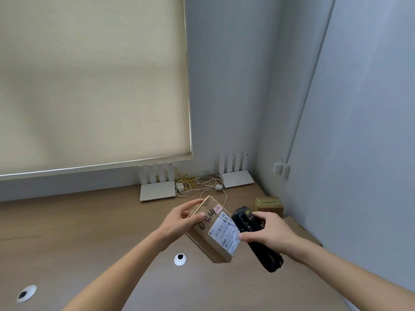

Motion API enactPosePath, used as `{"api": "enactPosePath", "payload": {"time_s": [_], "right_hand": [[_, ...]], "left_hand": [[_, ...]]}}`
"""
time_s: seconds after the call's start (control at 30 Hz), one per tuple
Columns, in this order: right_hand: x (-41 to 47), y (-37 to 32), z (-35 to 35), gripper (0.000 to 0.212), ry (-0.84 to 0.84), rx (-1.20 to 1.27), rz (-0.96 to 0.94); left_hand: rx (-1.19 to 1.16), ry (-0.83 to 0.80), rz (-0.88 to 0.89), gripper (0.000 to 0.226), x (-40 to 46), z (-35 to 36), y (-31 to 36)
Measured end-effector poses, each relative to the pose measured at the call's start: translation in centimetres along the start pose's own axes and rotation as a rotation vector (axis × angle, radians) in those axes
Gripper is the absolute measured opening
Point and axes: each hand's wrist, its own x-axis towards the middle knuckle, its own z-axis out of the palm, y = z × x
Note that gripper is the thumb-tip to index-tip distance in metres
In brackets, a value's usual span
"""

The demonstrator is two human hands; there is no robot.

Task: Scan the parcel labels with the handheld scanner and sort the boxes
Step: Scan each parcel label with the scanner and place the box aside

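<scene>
A small brown cardboard parcel (207,237) with a white barcode label (224,232) and black handwritten numbers is held tilted above the wooden desk. My left hand (179,223) grips its upper left end, thumb on the top face. My right hand (269,234) holds a black handheld scanner (258,239) just right of the parcel, its head close to the label's edge. A second small brown box (268,205) sits on the desk by the right wall.
Two white routers (157,190) (238,179) stand at the back of the desk (89,221) with tangled white and yellow cables (202,182) between them. Two round cable grommets (180,259) (25,294) are set in the desktop. A blind covers the window.
</scene>
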Motion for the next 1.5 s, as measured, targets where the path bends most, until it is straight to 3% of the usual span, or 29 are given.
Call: {"api": "enactPosePath", "payload": {"time_s": [0.23,0.47,0.7,1.1,1.5], "right_hand": [[-1.3,-4.1,-2.1,0.065,0.092,-0.626,-0.110],[-3.2,-6.4,-3.2,0.060,0.084,-0.842,-0.142],[-4.6,-8.1,-3.3,0.052,0.117,-0.878,-0.222],[-5.3,-10.8,-0.6,0.057,0.120,-0.907,-0.361],[-7.3,-21.7,11.5,0.055,-0.023,-0.890,-0.608]], "left_hand": [[0.081,0.153,0.008,0.048,-2.0,-2.2,4.0],[0.145,0.264,0.032,0.043,-4.7,-3.2,6.6],[0.144,0.331,0.035,0.046,-7.5,-3.6,7.7],[0.114,0.460,0.019,0.050,-13.1,-6.1,7.0],[0.098,0.726,-0.076,0.056,-27.3,-16.8,3.4]]}}
